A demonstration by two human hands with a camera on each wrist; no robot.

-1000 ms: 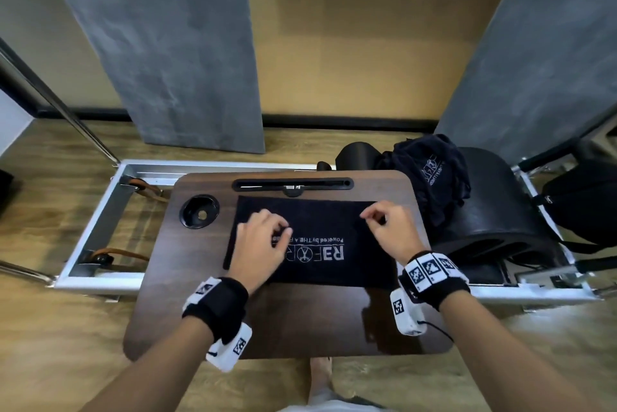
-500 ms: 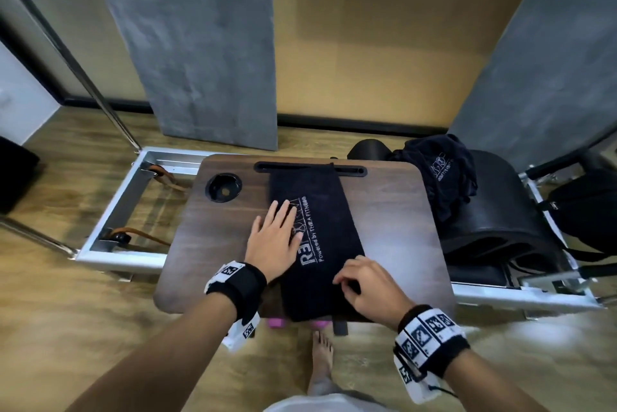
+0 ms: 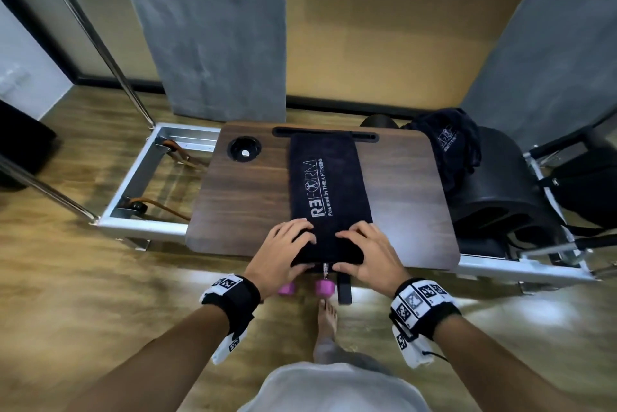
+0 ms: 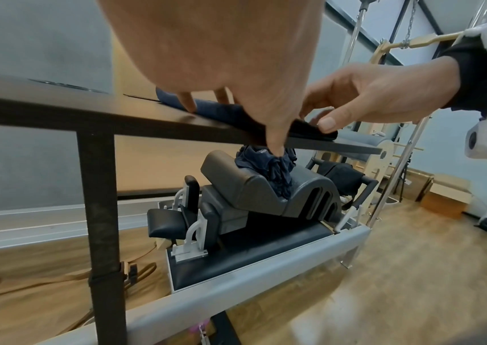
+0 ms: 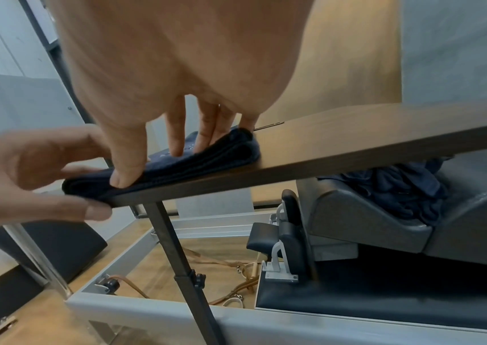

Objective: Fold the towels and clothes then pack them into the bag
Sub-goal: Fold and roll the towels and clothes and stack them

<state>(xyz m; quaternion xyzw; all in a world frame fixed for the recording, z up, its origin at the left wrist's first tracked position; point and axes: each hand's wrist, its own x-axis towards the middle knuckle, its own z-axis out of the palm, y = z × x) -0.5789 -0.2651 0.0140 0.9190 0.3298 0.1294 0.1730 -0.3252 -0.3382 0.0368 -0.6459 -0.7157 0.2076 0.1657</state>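
Note:
A dark towel (image 3: 344,178) with a white REFORM logo lies lengthwise on the wooden table (image 3: 247,204), from the far slot to the near edge. My left hand (image 3: 300,251) and right hand (image 3: 347,251) both grip its near end, fingers curled on top and thumbs at the table's edge. In the right wrist view my right hand (image 5: 150,165) holds the folded layers of the towel (image 5: 201,161). A crumpled dark garment (image 3: 447,151) lies on a black padded barrel (image 3: 507,198) to the right. A black bag (image 3: 584,184) sits at the far right.
A round cup hole (image 3: 244,149) is set in the table's far left. The metal reformer frame (image 3: 140,224) with brown straps runs beneath. Pink dumbbells (image 3: 323,286) and my bare foot (image 3: 327,318) are on the wooden floor under the near edge.
The towel has been turned from crosswise to lengthwise on the table. Both hands have moved back to its near end and taken hold of it.

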